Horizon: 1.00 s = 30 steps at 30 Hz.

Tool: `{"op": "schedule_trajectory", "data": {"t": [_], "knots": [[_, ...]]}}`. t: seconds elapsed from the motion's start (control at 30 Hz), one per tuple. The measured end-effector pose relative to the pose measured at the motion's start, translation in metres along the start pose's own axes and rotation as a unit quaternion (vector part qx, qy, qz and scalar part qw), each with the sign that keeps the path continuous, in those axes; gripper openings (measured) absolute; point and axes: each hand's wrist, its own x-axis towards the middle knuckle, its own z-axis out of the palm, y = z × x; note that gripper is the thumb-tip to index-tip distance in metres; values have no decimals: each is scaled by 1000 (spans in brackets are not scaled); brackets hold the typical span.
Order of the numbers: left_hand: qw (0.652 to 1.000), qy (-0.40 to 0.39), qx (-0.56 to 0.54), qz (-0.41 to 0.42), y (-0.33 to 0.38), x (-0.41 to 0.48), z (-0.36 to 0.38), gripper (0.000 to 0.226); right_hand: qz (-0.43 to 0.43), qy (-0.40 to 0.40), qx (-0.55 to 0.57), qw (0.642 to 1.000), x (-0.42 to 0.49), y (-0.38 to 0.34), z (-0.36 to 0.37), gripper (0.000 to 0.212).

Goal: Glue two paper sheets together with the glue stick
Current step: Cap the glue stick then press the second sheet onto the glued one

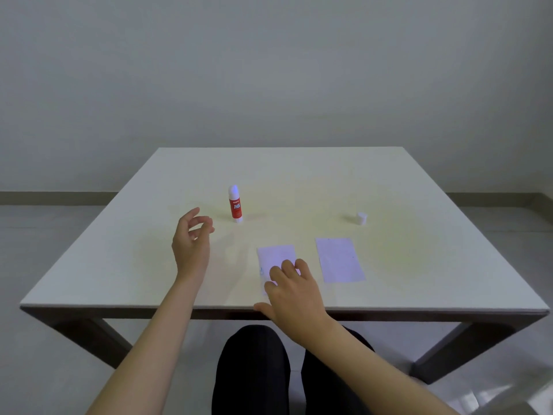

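Nearest the front edge of the tabletop (119, 244), the right hand (294, 290) lies palm-down on the near sheet (276, 256), fingers (288, 265) spread loosely and pressing its lower half flat; the thumb reaches back almost to the rim. That sheet sits close to the edge, so I would keep the press straight down, since a sideways drag could slide it off toward the person's lap. Just right of those fingers, apart from them, the second sheet (339, 260) lies flat and untouched.

Left of the held sheet and a little farther in, the left hand (191, 238) hovers above the surface, fingers half curled and parted, holding nothing. Just beyond and right of its fingertips stands the glue stick (235, 203), upright, its cap (361, 218) off and resting well away on the far right. It seems the reach for the glue is the step in hand: grip the tube low around the barrel, as it stands tall and narrow and could tip at a nudge. Beyond it the surface is bare, giving ample room.
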Motion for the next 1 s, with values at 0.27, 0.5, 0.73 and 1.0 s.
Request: {"op": "schedule_trajectory", "data": {"t": [0.27, 0.5, 0.73, 1.0], "knots": [[1000, -26, 15, 2, 7, -11, 10, 10, -45, 94, 49, 993, -11, -2, 10, 27], [991, -120, 39, -36, 21, -35, 20, 15, 246, 192, 426, 849, 8, 45, -24, 9], [940, -255, -104, -200, 47, -72, 57, 24, 400, 197, 702, 556, 6, 79, -30, 13], [954, -251, -64, -153, 60, -80, 89, 6, 426, 164, 705, 542, -18, 102, -21, 13]]}}
